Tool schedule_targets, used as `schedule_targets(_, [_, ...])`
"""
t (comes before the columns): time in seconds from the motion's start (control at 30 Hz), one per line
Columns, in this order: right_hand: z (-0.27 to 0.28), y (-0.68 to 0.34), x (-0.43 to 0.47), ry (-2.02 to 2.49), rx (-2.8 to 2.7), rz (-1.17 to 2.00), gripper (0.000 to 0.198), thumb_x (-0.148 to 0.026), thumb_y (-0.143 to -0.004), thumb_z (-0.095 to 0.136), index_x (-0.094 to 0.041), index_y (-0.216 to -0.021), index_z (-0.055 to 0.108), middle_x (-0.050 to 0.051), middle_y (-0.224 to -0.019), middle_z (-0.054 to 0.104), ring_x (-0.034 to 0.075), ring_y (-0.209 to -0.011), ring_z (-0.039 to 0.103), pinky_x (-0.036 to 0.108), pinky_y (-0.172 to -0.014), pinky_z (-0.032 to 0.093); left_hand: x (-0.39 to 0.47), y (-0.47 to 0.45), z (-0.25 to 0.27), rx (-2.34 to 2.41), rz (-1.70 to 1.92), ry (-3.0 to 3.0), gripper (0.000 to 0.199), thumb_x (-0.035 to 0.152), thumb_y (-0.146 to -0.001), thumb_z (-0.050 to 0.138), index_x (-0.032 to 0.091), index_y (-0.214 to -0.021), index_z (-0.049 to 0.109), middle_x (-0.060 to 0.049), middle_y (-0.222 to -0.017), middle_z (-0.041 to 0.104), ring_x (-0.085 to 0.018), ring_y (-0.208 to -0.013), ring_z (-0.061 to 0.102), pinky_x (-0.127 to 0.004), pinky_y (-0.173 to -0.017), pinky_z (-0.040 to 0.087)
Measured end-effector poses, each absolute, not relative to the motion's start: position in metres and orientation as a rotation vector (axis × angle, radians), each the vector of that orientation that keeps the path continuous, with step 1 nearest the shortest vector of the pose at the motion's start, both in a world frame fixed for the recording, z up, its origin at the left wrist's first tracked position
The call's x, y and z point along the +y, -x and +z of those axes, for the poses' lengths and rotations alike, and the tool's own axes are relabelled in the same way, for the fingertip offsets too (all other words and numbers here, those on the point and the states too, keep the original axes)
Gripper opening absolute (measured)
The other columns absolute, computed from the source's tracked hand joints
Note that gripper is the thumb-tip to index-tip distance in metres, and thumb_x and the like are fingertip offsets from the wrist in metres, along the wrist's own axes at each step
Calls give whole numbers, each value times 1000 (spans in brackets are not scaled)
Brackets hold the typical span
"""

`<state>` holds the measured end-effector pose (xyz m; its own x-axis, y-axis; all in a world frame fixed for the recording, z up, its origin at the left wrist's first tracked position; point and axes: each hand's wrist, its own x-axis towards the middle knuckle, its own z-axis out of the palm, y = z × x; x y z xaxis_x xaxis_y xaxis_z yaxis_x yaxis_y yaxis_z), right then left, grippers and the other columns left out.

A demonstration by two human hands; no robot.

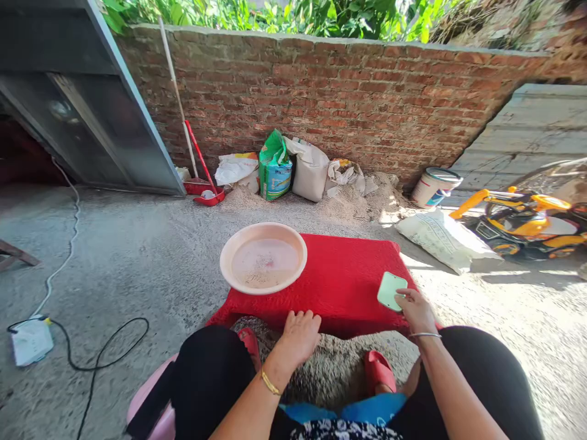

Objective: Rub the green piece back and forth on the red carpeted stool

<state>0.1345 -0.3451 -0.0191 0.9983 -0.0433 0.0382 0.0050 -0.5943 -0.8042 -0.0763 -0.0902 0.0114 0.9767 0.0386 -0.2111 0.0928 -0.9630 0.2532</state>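
Note:
A low table under a red cloth (348, 269) stands before my knees. My left hand (300, 335) is at its near edge, palm down, fingers lying forward with nothing held. Between the thumb and fingers of my right hand (416, 310) is the near right corner of a light green flat plastic piece (391, 291), with rounded corners and small holes. That piece is at the right end of the red cloth; whether it touches the cloth I cannot tell. On the left end sits a pale pink basin (224, 264) with water and some brownish grains in it.
Against the brick wall (330, 91) stand a green bag (275, 171), a beige sack (310, 174) and a red dustpan (213, 197). A bucket (433, 186), a white sack (444, 238) and a yellow-black toy vehicle (527, 223) are at right. A cable (96, 366) crosses the left floor.

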Motion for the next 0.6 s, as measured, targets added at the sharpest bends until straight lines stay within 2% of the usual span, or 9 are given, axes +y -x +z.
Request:
schedule_targets(0.07, [-11, -115, -319, 1998, -37, 80, 40, -47, -61, 56, -17, -88, 61, -6, -55, 45, 11, -45, 42, 24, -44, 33, -79, 73, 20, 231, -276, -2914, 33, 30, -89, 48, 21, -121, 51, -11, -128, 51, -27, -117, 52, -46, -101, 37])
schedule_targets(0.2, [-8, -78, -255, 1790, -279, 313, 27, -41, -59, 59, -19, -74, 59, -7, -54, 39, 10, -51, 37, 22, -48, 29, -68, 63, 22, 328, -184, -2993, 30, 28, -88, 49, 20, -118, 52, -13, -128, 47, -25, -114, 53, -39, -94, 43])
schedule_targets(0.33, [-19, -66, -230, 1777, -377, 416, 19, -34, -60, 54, -19, -72, 59, -8, -53, 35, 9, -51, 34, 21, -48, 26, -71, 54, 13, 404, -51, -3039, 52, 29, -85, 56, 21, -135, 43, -15, -135, 43, -30, -123, 47, -42, -97, 42])
schedule_targets(0.4, [-24, -75, -243, 1812, -357, 410, 19, -32, -59, 54, -19, -71, 60, -8, -53, 36, 9, -51, 34, 21, -49, 26, -74, 50, 8, 351, -43, -3067, 66, 30, -82, 60, 25, -142, 34, -16, -143, 37, -35, -132, 37, -47, -102, 37])
schedule_targets(0.5, [-26, -100, -292, 1866, -249, 388, 21, -34, -56, 56, -19, -71, 60, -8, -53, 39, 9, -50, 37, 21, -48, 28, -77, 49, 4, 265, -128, -3079, 76, 31, -79, 64, 30, -146, 27, -16, -151, 29, -37, -140, 23, -51, -107, 30])
schedule_targets(0.6, [-22, -125, -356, 1973, -66, 258, 23, -35, -56, 57, -19, -73, 61, -8, -52, 41, 10, -48, 39, 22, -47, 29, -78, 48, 4, 295, -220, -3081, 79, 30, -78, 65, 30, -146, 26, -17, -153, 26, -37, -140, 21, -53, -108, 28])
